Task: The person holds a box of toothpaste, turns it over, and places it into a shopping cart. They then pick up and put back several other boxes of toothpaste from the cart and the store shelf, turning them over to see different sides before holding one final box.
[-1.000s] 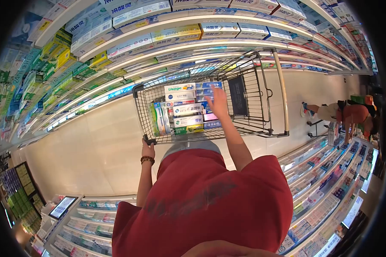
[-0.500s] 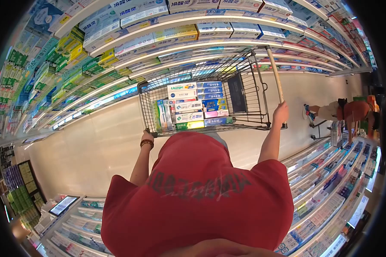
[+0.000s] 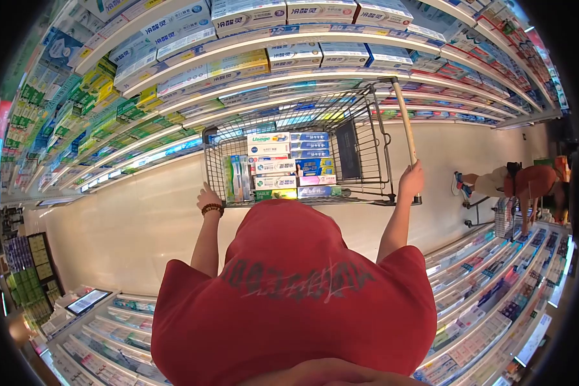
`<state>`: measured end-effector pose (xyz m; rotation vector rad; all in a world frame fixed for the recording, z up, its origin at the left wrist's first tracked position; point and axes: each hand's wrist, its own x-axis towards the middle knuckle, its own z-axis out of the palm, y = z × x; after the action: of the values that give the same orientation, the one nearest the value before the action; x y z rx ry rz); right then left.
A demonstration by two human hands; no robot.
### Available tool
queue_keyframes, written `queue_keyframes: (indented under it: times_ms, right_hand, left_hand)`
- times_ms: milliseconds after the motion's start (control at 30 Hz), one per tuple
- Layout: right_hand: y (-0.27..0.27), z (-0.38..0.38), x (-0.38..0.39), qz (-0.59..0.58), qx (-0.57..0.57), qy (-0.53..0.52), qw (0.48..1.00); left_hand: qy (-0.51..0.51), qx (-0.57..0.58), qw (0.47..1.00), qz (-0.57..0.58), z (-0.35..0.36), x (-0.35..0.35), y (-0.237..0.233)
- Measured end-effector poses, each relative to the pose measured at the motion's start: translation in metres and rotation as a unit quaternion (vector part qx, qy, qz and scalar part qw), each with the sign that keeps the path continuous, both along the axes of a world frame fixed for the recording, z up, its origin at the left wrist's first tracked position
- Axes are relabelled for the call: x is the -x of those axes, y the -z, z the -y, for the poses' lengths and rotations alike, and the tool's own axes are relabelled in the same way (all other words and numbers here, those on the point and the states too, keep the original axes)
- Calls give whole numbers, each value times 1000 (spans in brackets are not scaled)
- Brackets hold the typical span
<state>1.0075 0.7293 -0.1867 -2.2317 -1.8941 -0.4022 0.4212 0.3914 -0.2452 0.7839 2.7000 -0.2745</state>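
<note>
My right hand (image 3: 411, 179) is wrapped round the lower end of the pale bar handle (image 3: 403, 122) of a black wire shopping cart (image 3: 238, 127). Beside the cart's lower left corner is my left hand (image 3: 208, 195), its fingers apart and close to the wire wall; whether they touch it is unclear. A beaded bracelet (image 3: 211, 208) circles that wrist. In the cart lie several stacked toothpaste boxes, such as a white and green Usage box (image 3: 268, 138) and a blue box (image 3: 315, 167). Upright packs (image 3: 235, 175) stand at their left. A dark panel (image 3: 349, 149) hangs inside near the handle.
Shelves (image 3: 341, 74) of boxed goods run along the cart's far side. More shelves (image 3: 489, 289) line the lower right, and others hold a tablet-like screen (image 3: 89, 301) at the lower left. A person (image 3: 527, 182) stands at the right near another cart (image 3: 505, 215).
My left hand has come off the cart's corner and moved slightly left and up, its fingers spreading. The cart and right hand have shifted slightly left, and the shelf goods appear further left.
</note>
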Motion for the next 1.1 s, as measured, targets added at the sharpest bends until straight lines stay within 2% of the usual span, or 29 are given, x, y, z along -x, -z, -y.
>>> queue_keyframes:
  times_ms: [67,133,233,267,367,500,600,767,867,1033,1100]
  right_hand:
    - [-4,-5,-7,-15,-10,-12,1000]
    - [-1,-13,-16,-27,-28,-12,999]
    - [-4,-24,-23,-34,-28,-1,999]
    - [-8,-25,-26,-34,-23,6,999]
    - [-14,-35,-38,-53,9,13,998]
    - [-7,-45,-54,-61,-16,-5,998]
    - [-2,-52,-69,-55,-38,-12,998]
    - [-2,-61,-76,-49,-34,-1,998]
    - [0,-64,-79,-44,-41,6,998]
    - [-10,-70,-76,-61,-6,27,998]
    - [-8,-64,-79,-63,13,33,997]
  left_hand:
    - [47,-126,989,-55,-63,-12,-38]
    - [199,-371,897,-133,-137,-10,-74]
    - [322,-501,769,-232,-257,-19,-197]
    - [337,-537,736,-237,-291,-15,-221]
    - [362,-524,706,-311,-378,11,-269]
    - [324,-375,783,-377,-433,41,-275]
    - [327,-309,794,-409,-436,42,-275]
    - [367,-349,751,-423,-438,49,-272]
    - [410,-382,734,-383,-438,64,-260]
    - [489,-488,625,-363,-411,59,-269]
    - [515,-562,560,-324,-386,42,-277]
